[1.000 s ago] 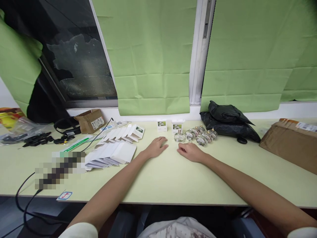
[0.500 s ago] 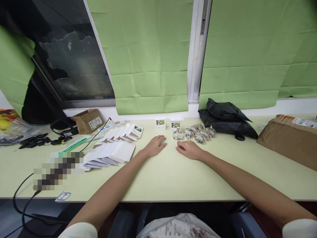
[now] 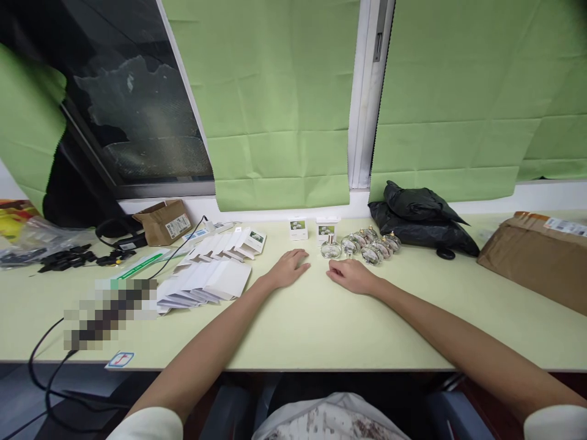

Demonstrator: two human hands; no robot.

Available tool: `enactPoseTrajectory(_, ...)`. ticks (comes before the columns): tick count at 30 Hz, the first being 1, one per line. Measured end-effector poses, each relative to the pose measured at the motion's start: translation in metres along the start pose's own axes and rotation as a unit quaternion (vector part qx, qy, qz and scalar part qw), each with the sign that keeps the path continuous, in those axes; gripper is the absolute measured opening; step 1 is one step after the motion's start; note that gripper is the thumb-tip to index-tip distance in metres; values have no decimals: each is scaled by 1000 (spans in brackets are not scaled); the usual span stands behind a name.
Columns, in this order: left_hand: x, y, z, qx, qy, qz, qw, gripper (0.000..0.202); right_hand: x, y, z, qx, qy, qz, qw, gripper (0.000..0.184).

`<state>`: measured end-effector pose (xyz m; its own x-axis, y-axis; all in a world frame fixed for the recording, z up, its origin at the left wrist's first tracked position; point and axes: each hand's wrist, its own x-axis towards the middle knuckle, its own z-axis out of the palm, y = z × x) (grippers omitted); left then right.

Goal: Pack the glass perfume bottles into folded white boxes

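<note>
My left hand (image 3: 288,269) lies on the table with its fingers stretched out and the thumb apart, holding nothing. Opposite it, my right hand (image 3: 352,276) rests with its fingers curled in, and nothing shows in them. Just beyond the right hand stands a clear glass perfume bottle (image 3: 331,248), with several more perfume bottles (image 3: 370,253) grouped to its right. Behind them are a small white box with a flower picture (image 3: 298,230) and a similar white box (image 3: 326,228). Left of my left hand, flattened white cartons (image 3: 206,282) lie fanned out in two rows.
Black plastic bags (image 3: 419,214) and a brown cardboard parcel (image 3: 532,260) occupy the right side. An open cardboard box (image 3: 164,223), black cables (image 3: 66,258) and a blurred dark object (image 3: 110,315) are on the left. Green curtains (image 3: 279,104) hang behind the table.
Both hands and the things on the table stay where they were. Only the camera view has shifted very slightly.
</note>
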<state>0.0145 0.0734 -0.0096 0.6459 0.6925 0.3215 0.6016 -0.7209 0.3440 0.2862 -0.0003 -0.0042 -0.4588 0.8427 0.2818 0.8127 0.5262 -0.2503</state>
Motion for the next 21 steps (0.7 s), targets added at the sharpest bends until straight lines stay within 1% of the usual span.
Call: enactPoseTrajectory(21,-1,1,-2,0,-8,-2,1000,51,-1,-1,-1,3,0,1,1000,27)
